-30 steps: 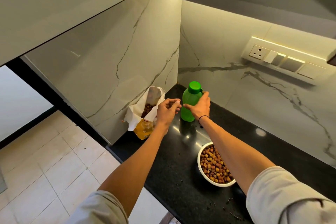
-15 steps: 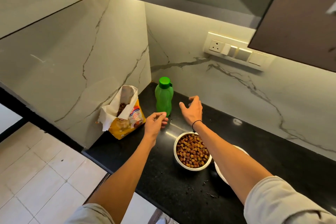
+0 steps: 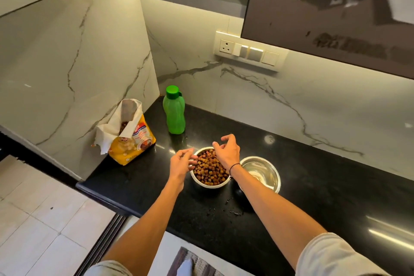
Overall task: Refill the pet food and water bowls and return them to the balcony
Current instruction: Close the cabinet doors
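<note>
A steel bowl full of brown kibble (image 3: 209, 169) stands on the black counter (image 3: 324, 186). Beside it on the right is a second steel bowl (image 3: 262, 172) that holds water. My left hand (image 3: 182, 163) hovers at the kibble bowl's left rim, fingers curled and apart, holding nothing. My right hand (image 3: 226, 150) is over the bowl's far rim, fingers bent and apart, also holding nothing. A capped green bottle (image 3: 174, 110) stands upright behind the bowls. An opened yellow pet food bag (image 3: 128, 134) leans in the left corner.
Marble walls close the counter at the left and back. A switch panel (image 3: 248, 51) is on the back wall, under a dark cabinet. Kibble crumbs (image 3: 230, 208) lie near the counter's front. The counter edge drops to a tiled floor (image 3: 33, 226) at the left.
Both hands drew back from the green bottle to the kibble bowl. The view swung right, so the second bowl came into sight. The bottle stays upright on the counter.
</note>
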